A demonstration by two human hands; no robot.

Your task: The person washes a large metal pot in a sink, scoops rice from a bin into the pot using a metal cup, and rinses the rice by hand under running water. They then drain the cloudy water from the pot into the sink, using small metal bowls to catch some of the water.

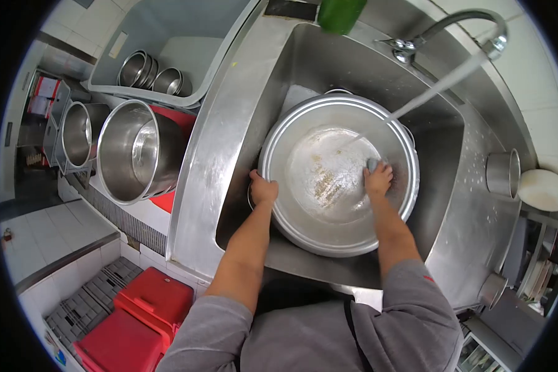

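A large round metal pot sits in the steel sink, its wide mouth facing up. Brownish residue marks its wet bottom. My left hand is closed around the pot's left rim, with the fingers partly hidden under the edge. Inside the pot, on the right, my right hand presses a small grey scouring pad against the metal; most of the pad is covered by the fingers. From the curved faucet a stream of water falls into the pot.
Around the pot runs the steel sink. To the left stand a big steel pot, a smaller one, and a grey tub with several bowls. A green object hangs over the back edge. Red bins stand lower left.
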